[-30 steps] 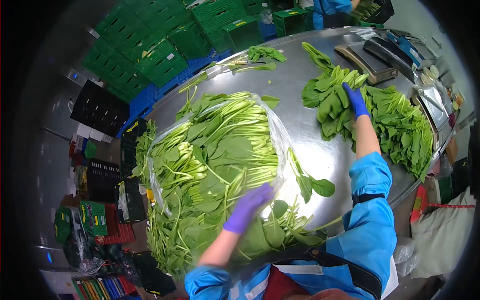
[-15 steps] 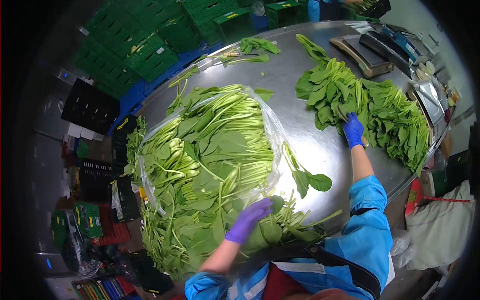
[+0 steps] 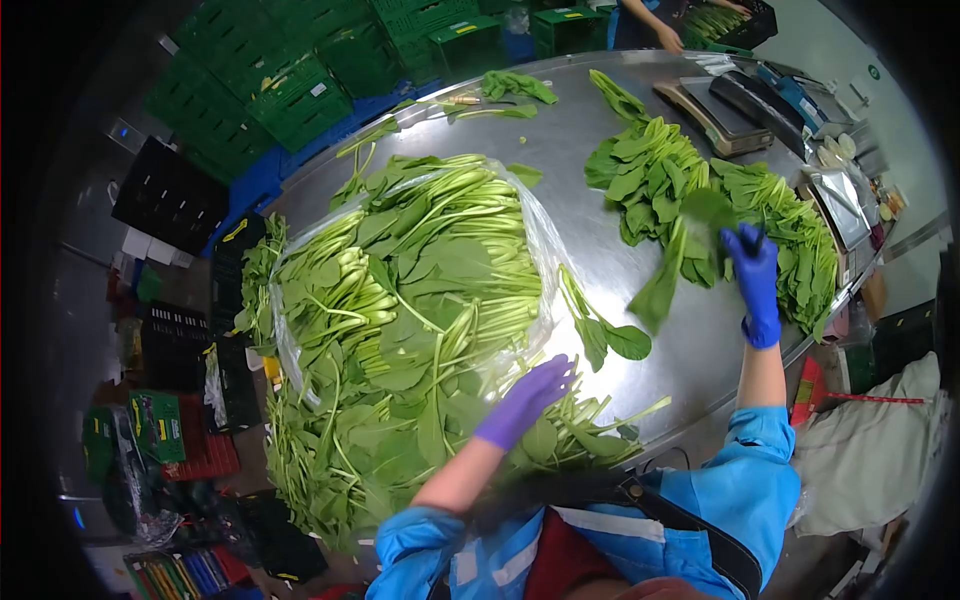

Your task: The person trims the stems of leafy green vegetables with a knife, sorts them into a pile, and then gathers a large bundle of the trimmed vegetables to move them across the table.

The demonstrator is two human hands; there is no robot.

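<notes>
My left hand (image 3: 526,402), in a purple glove, hovers over the near pile of leafy greens (image 3: 400,440), palm down with its fingers stretched. Nothing is in it. At the right, my right hand (image 3: 754,280) is closed, with a thin dark piece of what looks like a knife (image 3: 762,236) showing at its fingers. Blurred loose leaves (image 3: 657,285) hang just left of it, in front of the row of bunched greens (image 3: 780,205). An open clear plastic bag (image 3: 541,240) full of long-stemmed greens (image 3: 490,250) lies in the middle of the steel table.
A scale (image 3: 722,115) stands at the table's far right. A small wooden-handled knife (image 3: 462,100) and loose leaves lie along the far edge. Green crates (image 3: 300,100) are stacked beyond. Another person's hand (image 3: 668,38) is near a dark crate (image 3: 752,25) at the top.
My right hand has pulled back and to the right from the bunched greens, and some leaves there are moving, blurred. My left hand has shifted slightly right and toward the table's far side.
</notes>
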